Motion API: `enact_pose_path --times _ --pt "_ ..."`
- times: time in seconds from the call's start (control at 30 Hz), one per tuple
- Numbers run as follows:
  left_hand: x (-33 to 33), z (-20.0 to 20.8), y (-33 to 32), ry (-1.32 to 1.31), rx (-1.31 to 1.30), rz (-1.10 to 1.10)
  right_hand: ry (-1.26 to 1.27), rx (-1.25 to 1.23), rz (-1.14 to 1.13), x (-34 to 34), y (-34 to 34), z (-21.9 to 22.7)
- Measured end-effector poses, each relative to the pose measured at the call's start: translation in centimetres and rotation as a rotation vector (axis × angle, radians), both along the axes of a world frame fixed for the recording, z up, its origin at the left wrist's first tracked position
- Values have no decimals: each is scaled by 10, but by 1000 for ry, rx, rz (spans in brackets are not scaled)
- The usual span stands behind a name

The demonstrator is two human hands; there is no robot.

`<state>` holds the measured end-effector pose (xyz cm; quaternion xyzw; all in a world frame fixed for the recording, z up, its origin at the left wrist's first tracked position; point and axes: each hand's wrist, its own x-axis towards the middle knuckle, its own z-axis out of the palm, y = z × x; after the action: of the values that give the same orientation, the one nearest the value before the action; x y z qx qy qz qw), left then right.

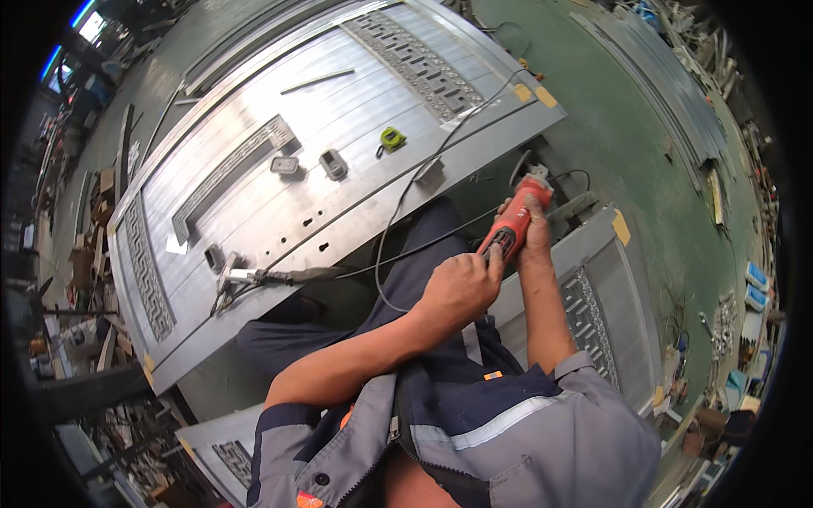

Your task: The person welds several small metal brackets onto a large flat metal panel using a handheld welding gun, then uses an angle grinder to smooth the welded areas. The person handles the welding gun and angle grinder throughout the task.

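Observation:
A red angle grinder (511, 227) is held in both of my hands, off to the right of the big metal door panel. My right hand (535, 230) wraps around its body near the head. My left hand (464, 286) closes on the rear end by the dark vents. The grinder's disc (521, 168) points away from me, close to the right end of the panel's near edge. Whether the disc spins cannot be made out. A dark cord (398, 229) loops from near my lap across the silver door panel (339, 110).
On the panel lie a yellow-green tape measure (391, 139), small metal fittings (333, 164), an L-shaped patterned strip (229, 165) and a cabled tool (246, 276). Another patterned panel (627, 296) stands at my right. Long metal profiles (652, 85) lie on the green floor.

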<state>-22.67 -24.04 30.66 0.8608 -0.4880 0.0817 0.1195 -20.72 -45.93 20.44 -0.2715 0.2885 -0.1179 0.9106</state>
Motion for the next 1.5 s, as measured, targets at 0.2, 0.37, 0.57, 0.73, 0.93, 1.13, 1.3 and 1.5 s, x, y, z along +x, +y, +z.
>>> enact_pose_path --times 0.2,0.37,0.57,0.73,0.93,1.13,1.3,1.5 --pt "4 -17 -1 -166 -79 -51 -57 -70 112 -5 -5 -8" --pt "1 -29 1 -201 -128 -21 -61 -74 144 -6 -5 -9" --pt "14 -5 6 967 -168 52 -327 136 237 -10 -8 9" --pt "20 -12 -22 1834 -430 160 -455 256 456 -6 8 25" --pt "19 -56 -32 730 -372 398 25 -346 345 14 32 27" --pt "42 -21 29 679 -357 237 215 -483 588 75 -2 20" --pt "51 -47 177 484 -444 726 203 -861 724 162 -90 1" --pt "-51 -136 375 315 -168 1317 335 -1326 622 263 -124 -40"
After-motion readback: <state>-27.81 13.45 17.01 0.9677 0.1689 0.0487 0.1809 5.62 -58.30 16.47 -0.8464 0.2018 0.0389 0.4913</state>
